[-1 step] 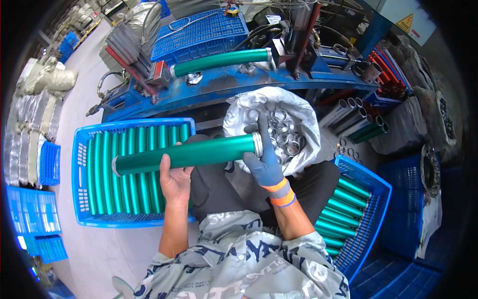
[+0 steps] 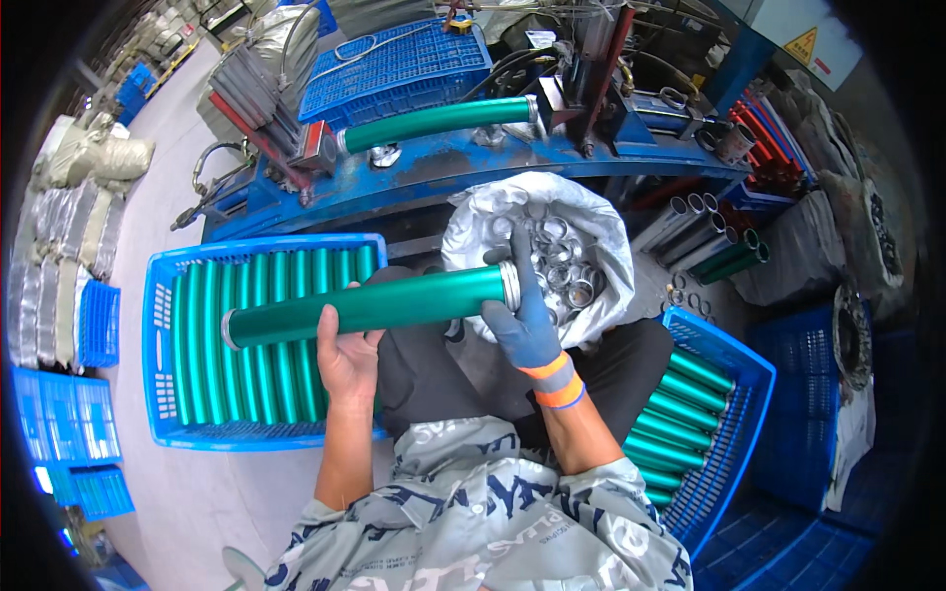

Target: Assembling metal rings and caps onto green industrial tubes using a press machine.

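A shiny green metal tube (image 2: 414, 303) lies nearly level across my lap, its right end slightly higher. My bare left hand (image 2: 347, 357) supports it from below near the middle, thumb up along its near side. At the right end, my right hand (image 2: 525, 320), in a grey-blue glove with an orange cuff, grips the tube around a silver metal ring (image 2: 509, 285). Another silver ring (image 2: 228, 329) sits on the left end. Just beyond my right hand stands a white sack (image 2: 468, 222) full of loose silver rings (image 2: 558, 251).
Green tubes fill a blue crate (image 2: 158, 394) at left and another crate (image 2: 754, 394) at right. Ahead, a blue machine bench (image 2: 434, 169) holds a green tube (image 2: 439, 122) between two end fixtures. Loose tubes (image 2: 680, 222) and scattered rings (image 2: 693, 298) lie right of the sack.
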Demonstrator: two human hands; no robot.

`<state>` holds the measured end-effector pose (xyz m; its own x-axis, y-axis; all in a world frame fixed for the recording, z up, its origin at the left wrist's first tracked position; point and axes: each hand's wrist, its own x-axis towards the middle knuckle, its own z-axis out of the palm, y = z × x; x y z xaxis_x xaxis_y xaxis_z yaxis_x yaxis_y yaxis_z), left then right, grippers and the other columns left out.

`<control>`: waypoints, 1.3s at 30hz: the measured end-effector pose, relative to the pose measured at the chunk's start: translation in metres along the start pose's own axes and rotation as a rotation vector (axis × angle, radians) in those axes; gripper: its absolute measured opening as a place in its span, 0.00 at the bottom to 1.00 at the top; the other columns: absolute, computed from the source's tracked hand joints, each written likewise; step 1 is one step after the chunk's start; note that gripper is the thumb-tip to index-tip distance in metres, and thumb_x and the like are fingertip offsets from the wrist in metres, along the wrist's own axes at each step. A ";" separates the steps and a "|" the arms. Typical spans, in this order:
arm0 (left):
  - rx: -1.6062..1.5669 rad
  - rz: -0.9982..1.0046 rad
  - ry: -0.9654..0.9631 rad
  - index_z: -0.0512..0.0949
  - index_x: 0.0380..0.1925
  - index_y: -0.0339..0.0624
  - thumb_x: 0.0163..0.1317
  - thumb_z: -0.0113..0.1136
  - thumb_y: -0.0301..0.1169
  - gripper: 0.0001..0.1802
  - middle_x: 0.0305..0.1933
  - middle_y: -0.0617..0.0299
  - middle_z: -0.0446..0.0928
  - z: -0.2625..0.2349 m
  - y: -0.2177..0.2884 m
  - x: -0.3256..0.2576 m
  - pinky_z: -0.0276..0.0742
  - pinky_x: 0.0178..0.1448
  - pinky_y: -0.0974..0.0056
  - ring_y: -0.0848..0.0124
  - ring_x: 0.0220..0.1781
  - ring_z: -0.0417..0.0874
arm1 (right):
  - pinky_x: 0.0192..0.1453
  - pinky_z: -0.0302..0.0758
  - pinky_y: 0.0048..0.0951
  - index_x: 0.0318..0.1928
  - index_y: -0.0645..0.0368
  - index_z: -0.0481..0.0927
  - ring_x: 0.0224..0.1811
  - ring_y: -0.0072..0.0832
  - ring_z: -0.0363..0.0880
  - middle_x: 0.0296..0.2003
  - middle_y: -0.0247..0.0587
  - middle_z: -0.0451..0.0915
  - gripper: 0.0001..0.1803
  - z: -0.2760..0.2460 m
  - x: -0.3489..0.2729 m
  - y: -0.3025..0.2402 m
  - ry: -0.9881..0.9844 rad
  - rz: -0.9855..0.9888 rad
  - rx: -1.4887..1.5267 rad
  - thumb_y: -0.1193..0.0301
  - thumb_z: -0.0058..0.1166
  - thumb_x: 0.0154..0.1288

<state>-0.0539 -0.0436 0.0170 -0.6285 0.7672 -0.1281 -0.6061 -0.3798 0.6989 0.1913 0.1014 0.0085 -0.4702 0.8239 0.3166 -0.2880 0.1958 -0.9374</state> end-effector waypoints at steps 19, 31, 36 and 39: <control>0.007 0.099 -0.110 0.84 0.67 0.38 0.84 0.67 0.44 0.23 0.71 0.50 0.86 -0.003 -0.002 0.006 0.92 0.75 0.40 0.53 0.72 0.90 | 0.82 0.69 0.31 0.92 0.71 0.54 0.71 0.30 0.78 0.71 0.47 0.78 0.48 0.010 0.010 -0.018 0.101 0.107 -0.096 0.70 0.64 0.83; 0.079 0.078 -0.031 0.84 0.68 0.39 0.84 0.68 0.46 0.25 0.72 0.52 0.86 -0.010 -0.009 0.000 0.89 0.78 0.42 0.55 0.74 0.89 | 0.89 0.63 0.35 0.93 0.70 0.53 0.83 0.35 0.69 0.81 0.53 0.72 0.46 0.019 0.001 0.017 0.157 0.026 0.041 0.64 0.59 0.89; 0.133 0.025 -0.020 0.84 0.68 0.38 0.83 0.69 0.48 0.28 0.72 0.52 0.86 -0.013 -0.014 0.000 0.87 0.79 0.43 0.56 0.75 0.88 | 0.92 0.58 0.39 0.93 0.69 0.52 0.90 0.39 0.62 0.90 0.60 0.61 0.45 0.008 0.008 0.020 0.080 0.059 -0.054 0.62 0.57 0.90; 0.098 0.004 -0.007 0.83 0.69 0.37 0.83 0.70 0.48 0.29 0.72 0.52 0.86 -0.014 -0.013 0.004 0.87 0.79 0.42 0.55 0.76 0.87 | 0.91 0.62 0.38 0.93 0.68 0.53 0.89 0.39 0.65 0.89 0.59 0.64 0.50 0.002 0.006 0.013 0.116 0.114 0.039 0.64 0.65 0.84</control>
<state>-0.0553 -0.0433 -0.0023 -0.6275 0.7693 -0.1204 -0.5523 -0.3307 0.7652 0.1829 0.1077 -0.0016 -0.4023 0.8960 0.1879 -0.2715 0.0792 -0.9592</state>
